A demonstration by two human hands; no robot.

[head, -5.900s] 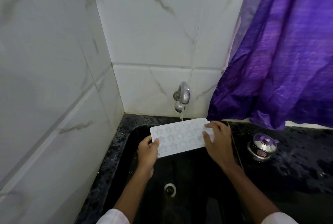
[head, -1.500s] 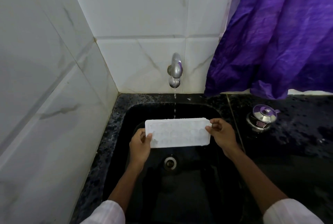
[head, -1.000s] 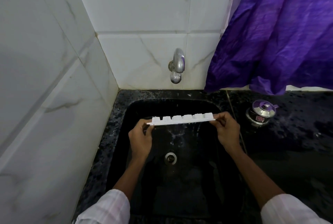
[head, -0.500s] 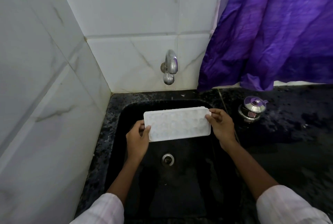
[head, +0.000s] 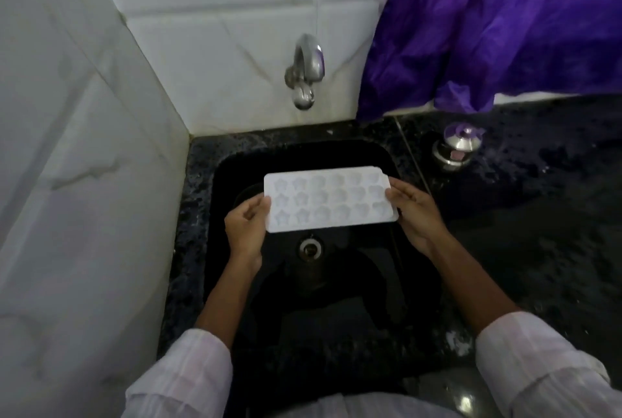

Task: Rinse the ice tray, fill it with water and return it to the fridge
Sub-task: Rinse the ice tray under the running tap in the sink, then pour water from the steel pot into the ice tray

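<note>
The black sink [head: 215, 182] is sunk into the surface [head: 538, 232] at its back-left corner. The white ice tray [head: 330, 198] is held level over it, cavities up, and each short end is clamped by the left grip [head: 244, 229] and right grip [head: 415, 212].

Pale pinkish-white shirt with faint stripes. Left sleeve [head: 181, 380] at lower left, right sleeve [head: 538, 357] at lower right, both cuffs stopping mid-forearm. Bit of shirt front [head: 353, 408] at bottom centre.
</note>
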